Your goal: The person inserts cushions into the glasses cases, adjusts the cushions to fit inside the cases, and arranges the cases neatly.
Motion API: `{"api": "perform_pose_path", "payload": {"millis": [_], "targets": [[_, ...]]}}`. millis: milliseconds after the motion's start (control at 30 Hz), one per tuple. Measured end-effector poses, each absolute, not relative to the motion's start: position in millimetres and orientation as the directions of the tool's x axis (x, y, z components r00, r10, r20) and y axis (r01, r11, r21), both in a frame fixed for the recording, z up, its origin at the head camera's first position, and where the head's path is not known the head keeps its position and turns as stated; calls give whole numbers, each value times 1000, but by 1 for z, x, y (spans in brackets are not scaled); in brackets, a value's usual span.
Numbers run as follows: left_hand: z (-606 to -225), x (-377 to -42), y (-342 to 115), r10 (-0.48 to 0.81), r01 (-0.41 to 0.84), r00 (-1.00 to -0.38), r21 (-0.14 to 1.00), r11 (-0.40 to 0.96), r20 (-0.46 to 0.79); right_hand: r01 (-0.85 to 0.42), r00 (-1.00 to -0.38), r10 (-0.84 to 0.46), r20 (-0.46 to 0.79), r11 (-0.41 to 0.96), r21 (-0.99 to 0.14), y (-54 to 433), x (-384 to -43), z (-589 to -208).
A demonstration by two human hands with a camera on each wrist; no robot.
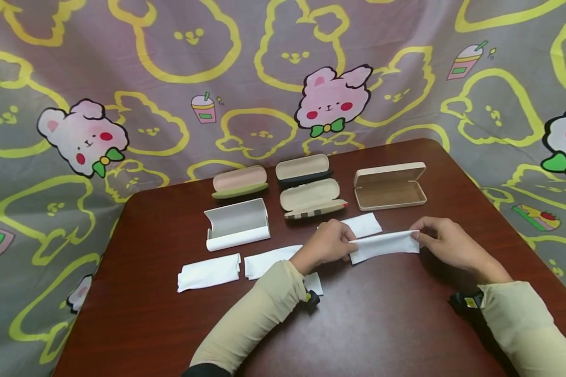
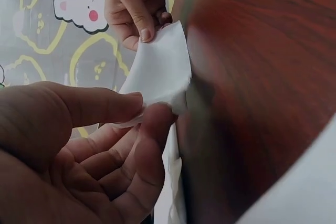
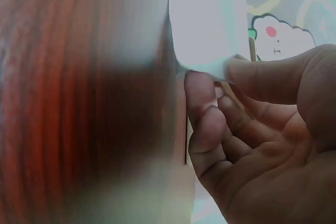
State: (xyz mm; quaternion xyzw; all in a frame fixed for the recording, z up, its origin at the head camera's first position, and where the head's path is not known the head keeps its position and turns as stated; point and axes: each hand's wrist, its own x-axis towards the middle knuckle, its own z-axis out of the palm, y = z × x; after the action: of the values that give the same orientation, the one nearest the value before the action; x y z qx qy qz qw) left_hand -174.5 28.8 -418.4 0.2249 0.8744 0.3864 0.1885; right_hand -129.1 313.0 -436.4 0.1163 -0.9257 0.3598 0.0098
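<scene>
So, white cloth (image 1: 387, 246) spans btwn L grip (image 1: 327, 241) & R grip (image 1: 449, 244), each pinching one end w/ thumb & finger.

L hand (image 1: 326, 242) & R hand (image 1: 448, 243) pinch, forearms (image 1: 259, 311) fwd.

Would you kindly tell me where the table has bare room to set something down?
The widest bare patch of table lies between the left sleeve and right sleeve, on the near side of the held cloth. Another lies left of the leftmost cloth. Its middle and back are crowded with open cases and folded cloths.
</scene>
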Motion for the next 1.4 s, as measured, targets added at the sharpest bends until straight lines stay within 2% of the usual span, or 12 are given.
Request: {"api": "perform_pose_path", "payload": {"millis": [300, 600, 867, 1233, 1400], "targets": [[-403, -192, 38, 519, 189, -843, 828, 529, -139, -224, -974, -181, 135, 707, -671, 320, -140, -427], [-388, -209, 55, 490, 208, -863, 802, 560, -119, -176, -984, -140, 109, 718, -674, 331, -151, -405], [-378, -230, 65, 476, 349, -879, 646, 679, -25, -166, -986, -139, 95, 698, -697, 337, -172, -399], [-374, -250, 89, 416, 372, -909, 495, 785, 24, -111, -993, -102, 56, 706, -699, 347, -201, -395], [-378, -254, 99, 372, 339, -928, 405, 849, -4, -72, -997, -75, 28, 690, -720, 351, -209, -396]]}}
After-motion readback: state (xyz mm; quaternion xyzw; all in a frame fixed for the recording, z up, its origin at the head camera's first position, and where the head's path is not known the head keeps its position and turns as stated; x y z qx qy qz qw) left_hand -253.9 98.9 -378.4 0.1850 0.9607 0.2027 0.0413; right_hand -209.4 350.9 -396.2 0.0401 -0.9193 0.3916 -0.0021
